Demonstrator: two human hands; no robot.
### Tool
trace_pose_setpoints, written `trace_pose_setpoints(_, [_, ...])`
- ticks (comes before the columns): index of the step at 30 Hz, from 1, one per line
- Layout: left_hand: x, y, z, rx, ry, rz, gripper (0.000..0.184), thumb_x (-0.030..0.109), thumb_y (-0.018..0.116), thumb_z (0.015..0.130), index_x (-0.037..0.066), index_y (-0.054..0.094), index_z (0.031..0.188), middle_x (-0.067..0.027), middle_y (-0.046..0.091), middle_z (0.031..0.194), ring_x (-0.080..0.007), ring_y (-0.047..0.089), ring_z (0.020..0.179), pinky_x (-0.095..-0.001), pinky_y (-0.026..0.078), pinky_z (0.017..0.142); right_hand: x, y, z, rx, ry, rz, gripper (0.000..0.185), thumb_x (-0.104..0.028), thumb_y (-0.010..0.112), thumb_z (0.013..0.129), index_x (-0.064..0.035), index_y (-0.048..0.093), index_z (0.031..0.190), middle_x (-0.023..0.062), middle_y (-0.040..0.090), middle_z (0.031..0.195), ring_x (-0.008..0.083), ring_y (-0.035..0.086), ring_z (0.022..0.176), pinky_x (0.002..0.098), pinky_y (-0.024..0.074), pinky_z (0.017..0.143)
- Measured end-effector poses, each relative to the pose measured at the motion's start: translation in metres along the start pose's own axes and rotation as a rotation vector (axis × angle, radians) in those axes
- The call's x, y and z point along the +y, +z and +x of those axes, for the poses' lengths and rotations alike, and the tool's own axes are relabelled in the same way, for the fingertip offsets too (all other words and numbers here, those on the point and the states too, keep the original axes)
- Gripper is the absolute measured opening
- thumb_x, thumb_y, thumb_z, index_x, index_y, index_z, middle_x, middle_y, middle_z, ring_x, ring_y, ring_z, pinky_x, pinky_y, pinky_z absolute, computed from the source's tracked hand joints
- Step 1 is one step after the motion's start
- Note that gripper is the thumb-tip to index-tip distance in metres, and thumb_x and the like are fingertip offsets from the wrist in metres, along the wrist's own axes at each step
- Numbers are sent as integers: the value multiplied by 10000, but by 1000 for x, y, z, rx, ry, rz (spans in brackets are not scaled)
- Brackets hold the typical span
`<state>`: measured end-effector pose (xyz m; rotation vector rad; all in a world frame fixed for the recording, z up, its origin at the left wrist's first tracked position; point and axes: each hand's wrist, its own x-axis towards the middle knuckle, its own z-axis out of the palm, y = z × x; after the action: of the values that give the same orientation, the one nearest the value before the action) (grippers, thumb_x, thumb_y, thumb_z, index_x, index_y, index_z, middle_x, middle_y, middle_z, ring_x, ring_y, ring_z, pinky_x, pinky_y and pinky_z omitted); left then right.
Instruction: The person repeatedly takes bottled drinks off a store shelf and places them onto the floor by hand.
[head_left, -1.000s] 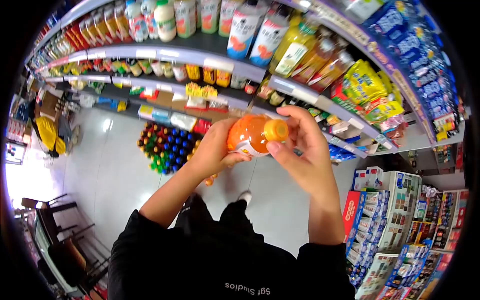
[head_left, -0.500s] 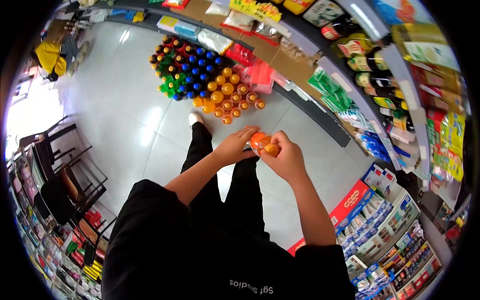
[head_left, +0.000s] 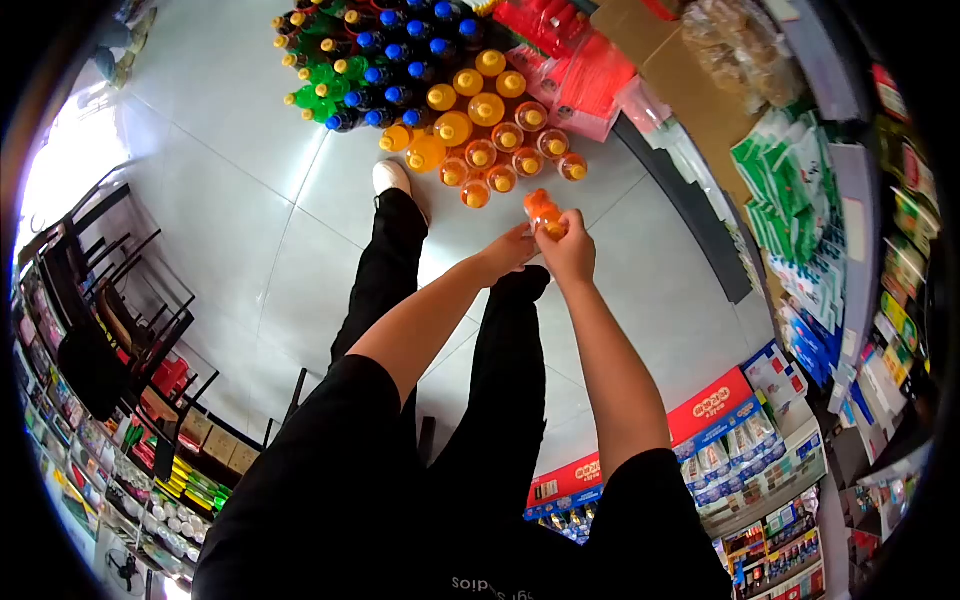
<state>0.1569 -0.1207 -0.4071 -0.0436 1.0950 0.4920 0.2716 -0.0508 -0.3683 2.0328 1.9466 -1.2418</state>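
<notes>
- Grips a small orange plastic bottle with a yellow cap (head_left: 541,208) in the right hand (head_left: 570,252), thumb and fingers closed about the cap end.
- Holds it tilted in the air above the grey tiled floor (head_left: 240,200), base pointing away from the body, cap turned toward it.
- Has the left hand (head_left: 508,252) just beside the bottle, fingers partly bent; cannot tell whether touching it.
- Faces, just beyond the bottle, a tight cluster of orange-filled plastic bottles with yellow caps (head_left: 480,155), upright on the floor near its edge along the dark shelf base (head_left: 685,207).
- Shows, on the cluster's far left side, dark bottles with blue caps (head_left: 397,52) and green bottles with yellow caps (head_left: 325,75).
- Plants a white shoe (head_left: 392,178) near the cluster's closest left corner.
- Seems wise to pinch the neck firmly rather than the cap alone, and to steady the body with the left fingers, since smooth plastic may slip.
- Probably helps to control the tilt slowly, with the base clear of the standing bottles; likely to topple neighbours if knocked.
- Best to mind the shoe, so close to the cluster.
</notes>
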Motion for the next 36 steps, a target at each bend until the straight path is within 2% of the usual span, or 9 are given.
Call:
trace_pose_setpoints(3, [1,-13,37,1,-8,103,644,228,478,873,145,152,1422,-32,422,1322,-170,387,1204,-348,393,904,24,28,37,-33,24,-8,333,-294,650,722,-98,458,911,166,629,803,371,604,763,438,471,647])
trace_pose_setpoints(7, [4,-22,69,23,27,-96,632,170,453,876,150,142,1426,-18,355,1364,-142,376,1211,-355,368,944,48,55,69,-44,-4,-70,339,-291,642,720,-93,460,927,165,629,817,374,601,765,446,469,650])
trace_pose_setpoints(12, [10,-13,97,-80,37,-419,658,18,377,831,163,139,1428,-14,470,1140,-131,437,1106,-379,350,971,70,75,95,-18,-16,-75,334,-268,632,732,-84,473,962,162,632,832,364,606,777,442,471,651])
trace_pose_setpoints(15, [15,-13,106,-46,44,-412,682,-6,370,812,181,144,1428,-8,477,1089,-126,464,1049,-367,361,965,76,84,105,-30,0,-79,358,-238,622,734,-94,489,1033,159,630,888,347,606,816,436,472,684])
trace_pose_setpoints(20, [4,-21,125,-2,34,-372,667,1,372,822,200,165,1423,-5,472,1141,-130,478,1037,-349,377,949,81,94,113,-84,41,-70,406,-218,614,735,-118,488,1108,152,610,986,327,583,914,432,458,745])
trace_pose_setpoints(24, [5,-23,132,16,39,-384,648,14,372,832,201,179,1421,2,457,1204,-116,472,1041,-365,369,954,89,105,115,35,-25,-80,335,-271,619,759,-87,498,1012,166,623,890,357,593,838,430,459,688])
trace_pose_setpoints(30, [6,-25,123,15,86,-357,627,54,396,849,179,175,1422,10,452,1226,-102,466,1056,-376,357,965,81,100,111,73,-48,-20,368,-257,615,766,-85,499,1070,175,617,931,364,584,878,434,462,734])
trace_pose_setpoints(31, [2,-26,124,15,86,-355,627,54,396,849,179,175,1422,10,452,1226,-102,466,1056,-376,357,965,80,99,109,42,-9,-15,411,-244,600,770,-84,477,1128,177,603,990,355,570,928,432,457,766])
trace_pose_setpoints(36, [4,-11,93,52,-47,-219,509,234,367,917,150,233,1401,-27,453,1260,-152,446,1117,-368,353,951,75,80,84,60,100,33,500,-238,576,775,-67,431,1222,178,561,1115,345,547,1005,418,444,826])
